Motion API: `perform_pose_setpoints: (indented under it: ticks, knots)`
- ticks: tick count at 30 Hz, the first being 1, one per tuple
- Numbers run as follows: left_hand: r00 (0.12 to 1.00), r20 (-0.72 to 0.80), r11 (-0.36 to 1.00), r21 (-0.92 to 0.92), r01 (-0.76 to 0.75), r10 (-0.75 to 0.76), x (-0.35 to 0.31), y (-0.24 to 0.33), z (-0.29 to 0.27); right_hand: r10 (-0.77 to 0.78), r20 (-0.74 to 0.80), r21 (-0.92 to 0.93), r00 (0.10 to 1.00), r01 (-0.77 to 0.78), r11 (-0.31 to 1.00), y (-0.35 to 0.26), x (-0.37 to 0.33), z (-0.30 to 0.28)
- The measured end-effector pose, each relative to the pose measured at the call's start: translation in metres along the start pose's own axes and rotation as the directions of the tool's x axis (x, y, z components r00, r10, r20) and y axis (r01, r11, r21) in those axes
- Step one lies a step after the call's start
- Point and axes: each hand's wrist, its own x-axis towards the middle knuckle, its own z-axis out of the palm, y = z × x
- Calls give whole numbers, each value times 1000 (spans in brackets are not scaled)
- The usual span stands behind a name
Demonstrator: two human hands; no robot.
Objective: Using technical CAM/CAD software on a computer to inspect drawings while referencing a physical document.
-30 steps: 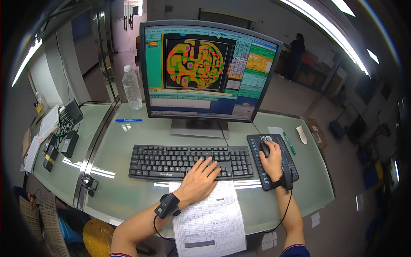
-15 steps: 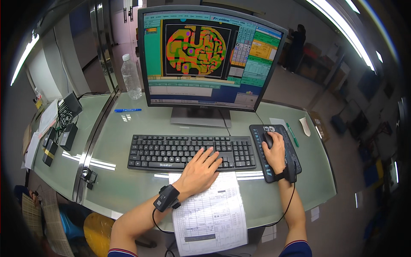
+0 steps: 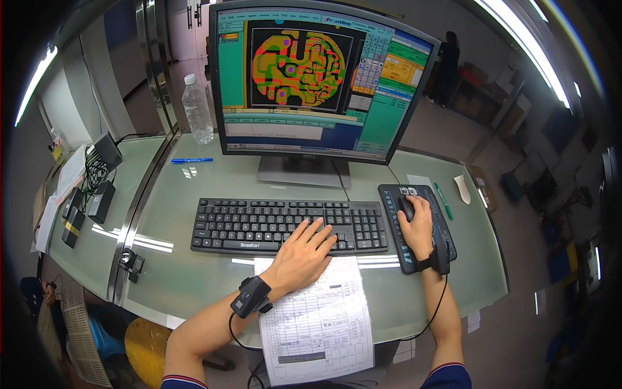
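My left hand (image 3: 299, 257) lies with fingers spread over the right-middle part of a black keyboard (image 3: 243, 227), its heel toward the desk's front edge. The fingertips rest on or just above the keys; actual contact cannot be made out. A black mouse (image 3: 406, 206) sits under my right hand (image 3: 420, 228), whose fingers curve around it on a dark mouse pad (image 3: 443, 223). Beyond the keyboard stands a monitor (image 3: 272, 148) showing a round green, orange and red circuit layout beside coloured menu panels. Printed sheets (image 3: 321, 337) lie below my left hand, overhanging the front edge.
A clear plastic bottle (image 3: 197, 110) and blue pen (image 3: 192, 160) are left of the monitor. A green pen (image 3: 444, 200) lies beside the mouse pad. Black adapters (image 3: 100, 202) with tangled cables occupy the left desk section. A yellow stool (image 3: 144, 350) stands below; a person (image 3: 447, 68) is farther back.
On the monitor, the panels at the right have changed: a grey box has appeared and some lower text is gone. Both hands keep practically the same place; the view has shifted slightly.
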Motion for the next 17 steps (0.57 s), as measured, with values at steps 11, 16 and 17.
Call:
perform_pose_setpoints:
  ticks: [11,16,17]
  knots:
    - [1000,23,1000,-10,9,-9,3,1,-2,44,-14,-30,999,-44,999,-6,0,0]
    - [1000,22,1000,-2,3,-3,3,2,-2,73,-28,-18,997,-73,997,-6,-1,-2]
    - [999,31,1000,1,5,-5,4,2,-3,85,-18,-9,996,-85,996,-7,-1,-3]
